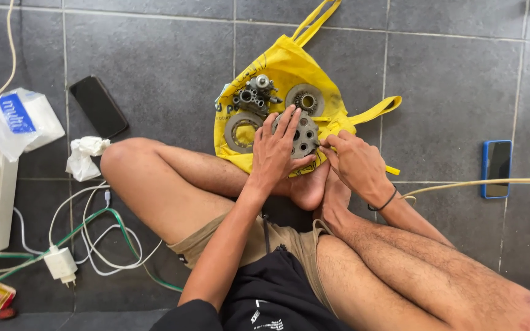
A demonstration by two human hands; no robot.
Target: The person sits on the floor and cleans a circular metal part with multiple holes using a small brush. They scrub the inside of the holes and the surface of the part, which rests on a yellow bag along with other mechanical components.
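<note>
Person sits cross-legged on grey tile floor (154, 67). Left hand (275, 150) lies flat, fingers spread, pressing on a round metal disc with holes (305, 136). Disc rests on a yellow bag (289, 67) by the feet. Right hand (357, 160) pinches at the disc's right edge; what the fingertips grip is too small to tell. Two more metal rings (240, 130) and a small engine part (254, 95) sit on the bag, just beyond.

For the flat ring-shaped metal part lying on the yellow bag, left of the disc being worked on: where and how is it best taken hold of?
Probably by its rim. The metal ring lies flat on the yellow bag, with an open centre, so fingers could pinch inner against outer edge. Come from its lower left, the free side: the left hand and perforated disc crowd its right, the small engine part its top.
</note>
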